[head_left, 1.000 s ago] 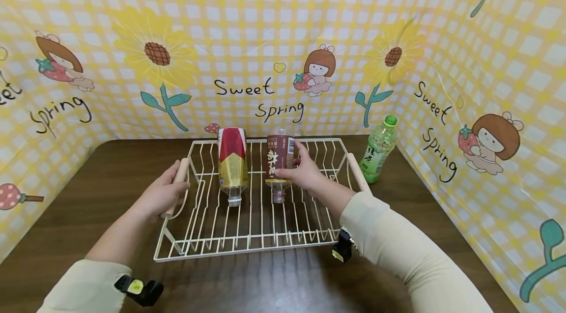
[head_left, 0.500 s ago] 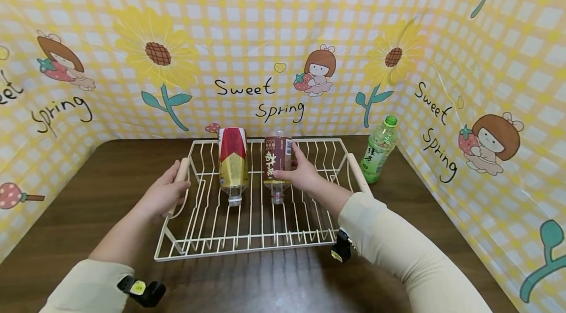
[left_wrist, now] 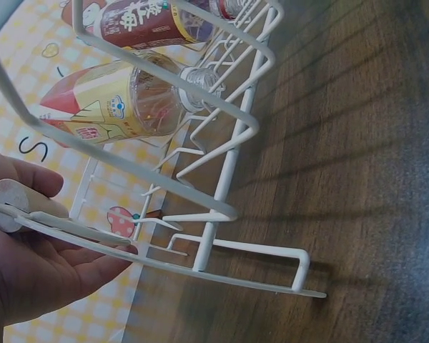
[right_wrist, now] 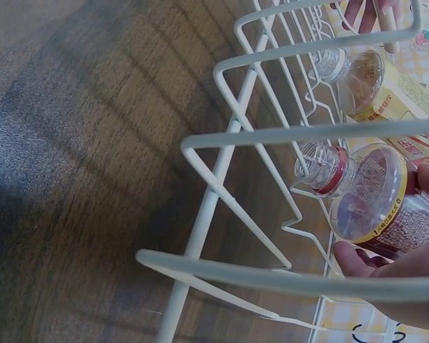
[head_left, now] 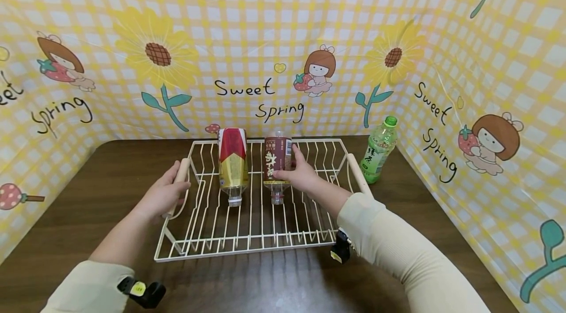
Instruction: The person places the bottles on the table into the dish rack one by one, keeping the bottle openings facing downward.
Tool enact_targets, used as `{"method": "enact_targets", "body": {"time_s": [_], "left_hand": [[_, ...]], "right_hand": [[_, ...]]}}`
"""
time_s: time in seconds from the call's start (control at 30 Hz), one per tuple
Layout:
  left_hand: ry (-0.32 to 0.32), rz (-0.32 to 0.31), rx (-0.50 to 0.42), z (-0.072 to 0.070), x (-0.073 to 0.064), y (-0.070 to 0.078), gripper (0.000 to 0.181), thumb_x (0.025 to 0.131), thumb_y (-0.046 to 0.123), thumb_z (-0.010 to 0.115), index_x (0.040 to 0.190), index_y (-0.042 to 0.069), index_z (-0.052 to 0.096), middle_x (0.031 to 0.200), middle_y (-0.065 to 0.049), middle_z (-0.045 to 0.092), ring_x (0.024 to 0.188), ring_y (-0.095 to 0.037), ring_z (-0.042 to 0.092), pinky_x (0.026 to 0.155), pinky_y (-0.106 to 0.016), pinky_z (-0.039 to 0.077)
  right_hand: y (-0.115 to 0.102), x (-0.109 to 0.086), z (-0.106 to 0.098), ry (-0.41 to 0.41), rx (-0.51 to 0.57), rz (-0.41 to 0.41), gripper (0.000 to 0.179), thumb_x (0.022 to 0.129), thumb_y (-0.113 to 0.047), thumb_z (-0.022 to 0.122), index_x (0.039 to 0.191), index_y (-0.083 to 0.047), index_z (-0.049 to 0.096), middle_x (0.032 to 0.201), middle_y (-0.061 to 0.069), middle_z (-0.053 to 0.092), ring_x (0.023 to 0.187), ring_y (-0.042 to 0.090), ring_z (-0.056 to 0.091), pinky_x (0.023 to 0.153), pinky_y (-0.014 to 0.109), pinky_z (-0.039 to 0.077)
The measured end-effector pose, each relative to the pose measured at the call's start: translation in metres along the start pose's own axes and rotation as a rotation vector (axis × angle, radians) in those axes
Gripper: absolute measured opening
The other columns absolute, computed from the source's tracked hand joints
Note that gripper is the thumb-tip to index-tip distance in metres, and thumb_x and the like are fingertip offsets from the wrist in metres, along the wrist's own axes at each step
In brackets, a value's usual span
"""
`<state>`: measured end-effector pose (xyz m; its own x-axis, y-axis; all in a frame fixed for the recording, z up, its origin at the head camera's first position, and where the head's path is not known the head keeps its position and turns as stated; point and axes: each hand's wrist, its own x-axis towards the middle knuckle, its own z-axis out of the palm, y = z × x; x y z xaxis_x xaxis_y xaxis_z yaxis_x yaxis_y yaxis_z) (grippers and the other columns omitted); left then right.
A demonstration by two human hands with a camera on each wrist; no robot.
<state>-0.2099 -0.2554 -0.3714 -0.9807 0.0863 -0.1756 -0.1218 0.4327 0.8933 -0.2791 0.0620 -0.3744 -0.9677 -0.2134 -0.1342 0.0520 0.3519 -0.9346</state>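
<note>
My left hand (head_left: 160, 196) grips the left wooden handle (head_left: 182, 171) of a white wire dish rack (head_left: 247, 251). In the rack, a maroon-labelled plastic bottle (head_left: 273, 156) has its neck pointing toward me. The right hand (head_left: 304, 174) holds that bottle from its right side, thumb over the label. To its left, a red-and-gold-labelled bottle (head_left: 233, 163) sits in the rack the same way round, apart from both hands. Both bottle mouths look uncapped in the right wrist view, where my right fingers partly cover the maroon label.
A green tea bottle (head_left: 379, 151) stands upright on the dark wooden table (head_left: 79, 195), right of the rack. The rack's right wooden handle (head_left: 359, 175) lies beyond my right forearm. A yellow checked cloth (head_left: 247, 33) walls the back and sides.
My right hand has shifted the maroon-labelled bottle slightly to the left within the rack, then stayed nearly still. My left hand keeps its grip on the handle.
</note>
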Motion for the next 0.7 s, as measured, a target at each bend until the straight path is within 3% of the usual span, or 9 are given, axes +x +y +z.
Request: {"method": "enact_targets", "body": {"time_s": [0.33,0.7], "left_hand": [[0.012,-0.013,0.012,0.001,0.001,0.0,0.074,0.102,0.012,0.037,0.153,0.006,-0.016,0.161,-0.028,-0.008,0.137,-0.042,0.027,0.094,-0.043,0.047],[0.002,0.002,-0.012,0.0,0.001,-0.002,0.074,0.102,0.013,0.038,0.153,0.003,-0.016,0.161,-0.027,-0.009,0.139,-0.043,0.023,0.096,-0.045,0.045]], "right_hand": [[-0.002,-0.001,-0.002,0.015,-0.024,0.011,0.101,0.085,-0.021,0.073,0.159,-0.015,0.005,0.147,0.026,0.043,0.133,0.038,0.045,0.11,0.048,0.04],[-0.012,-0.012,-0.018,0.052,-0.018,0.012,0.096,0.088,-0.025,0.069,0.159,-0.018,0.005,0.156,0.025,0.03,0.137,0.043,0.04,0.108,0.051,0.042]]}}
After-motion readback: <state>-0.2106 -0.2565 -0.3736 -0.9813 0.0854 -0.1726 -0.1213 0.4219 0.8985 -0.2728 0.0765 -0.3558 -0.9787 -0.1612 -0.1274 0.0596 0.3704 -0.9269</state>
